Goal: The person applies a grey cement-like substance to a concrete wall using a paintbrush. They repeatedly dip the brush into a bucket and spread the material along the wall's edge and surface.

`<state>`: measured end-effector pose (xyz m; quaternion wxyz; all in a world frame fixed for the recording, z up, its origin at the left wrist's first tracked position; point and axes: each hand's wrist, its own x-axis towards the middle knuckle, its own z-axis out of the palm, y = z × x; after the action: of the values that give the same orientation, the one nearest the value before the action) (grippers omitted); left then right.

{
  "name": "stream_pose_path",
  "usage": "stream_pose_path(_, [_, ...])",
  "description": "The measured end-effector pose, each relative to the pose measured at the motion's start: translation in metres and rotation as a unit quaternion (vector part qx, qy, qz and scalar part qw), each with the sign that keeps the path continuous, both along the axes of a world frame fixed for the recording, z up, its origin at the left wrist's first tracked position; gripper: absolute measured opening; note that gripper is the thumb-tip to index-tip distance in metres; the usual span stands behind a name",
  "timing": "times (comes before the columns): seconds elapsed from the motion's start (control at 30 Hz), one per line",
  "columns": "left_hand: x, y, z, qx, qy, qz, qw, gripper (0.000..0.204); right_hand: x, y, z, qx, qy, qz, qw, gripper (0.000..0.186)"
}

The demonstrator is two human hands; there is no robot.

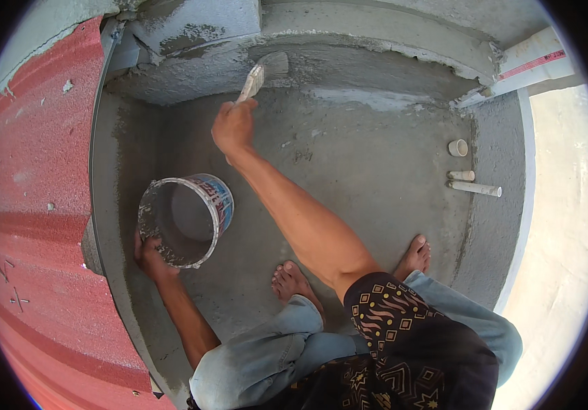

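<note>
My right hand (234, 131) is closed round the handle of a paintbrush (252, 83), a wide flat one with a pale, splattered handle. Its grey bristles lie against the cement-coated wall (369, 72) at the far side, where the surface looks dark and wet. At the left, my left hand (154, 257) grips the near rim of a plastic bucket (223, 201), which is tilted with its mouth toward the left. Grey slurry coats the inside of the bucket. The fingers of my left hand are partly hidden behind the rim.
Three white pipe stubs (475, 188) stick up from the cement floor (376, 164) near the right wall. A thicker white pipe (529, 67) runs in at the far right corner. Red corrugated metal sheeting (41, 205) borders the left. My bare feet (297, 283) stand on the floor.
</note>
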<state>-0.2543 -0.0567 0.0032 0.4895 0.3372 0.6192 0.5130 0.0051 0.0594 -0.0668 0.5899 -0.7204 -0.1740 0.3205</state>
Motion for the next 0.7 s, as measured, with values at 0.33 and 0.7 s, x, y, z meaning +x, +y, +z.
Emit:
stream_pose_path(0.33, [-0.002,-0.002,0.015,-0.004,0.112,-0.003,0.994,0.067,0.140,-0.082,0.028,-0.022,0.057,0.221,0.973,0.022])
stream_pose_path(0.7, [0.050,0.023,0.032,0.026,0.222,-0.082,0.971,0.041,0.155,-0.202,0.104,-0.104,0.110,0.261,0.954,0.034])
